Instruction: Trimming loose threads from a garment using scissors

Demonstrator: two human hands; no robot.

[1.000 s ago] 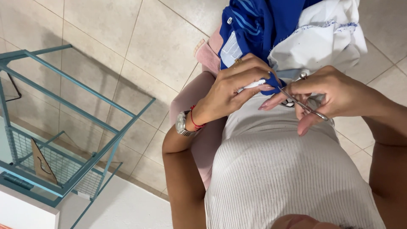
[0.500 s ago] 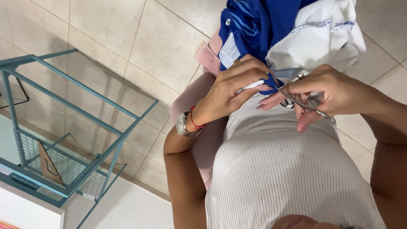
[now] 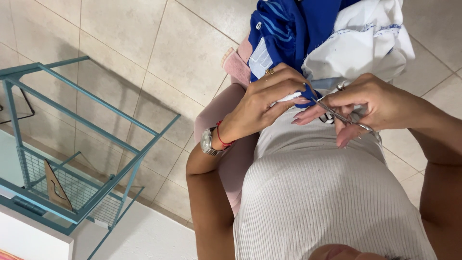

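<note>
A blue garment (image 3: 293, 29) with white fabric (image 3: 361, 43) lies bunched in my lap. My left hand (image 3: 262, 103), with a wristwatch and a red thread bracelet at the wrist and a ring on one finger, pinches a small fold of the blue cloth (image 3: 304, 94) at its edge. My right hand (image 3: 375, 103) is closed around small metal scissors (image 3: 339, 115), whose tips point at the pinched fold and touch it. Whether the blades are apart is too small to tell.
A teal metal frame table (image 3: 72, 115) with a wire mesh shelf (image 3: 72, 192) stands at the left on a beige tiled floor (image 3: 144, 43). A brown wooden curve ruler (image 3: 55, 185) leans in the shelf. A white surface (image 3: 29, 236) lies at lower left.
Both hands have stayed together on the blue cloth; the scissors shifted only slightly. The view drifted a little, so the teal frame sits marginally lower.
</note>
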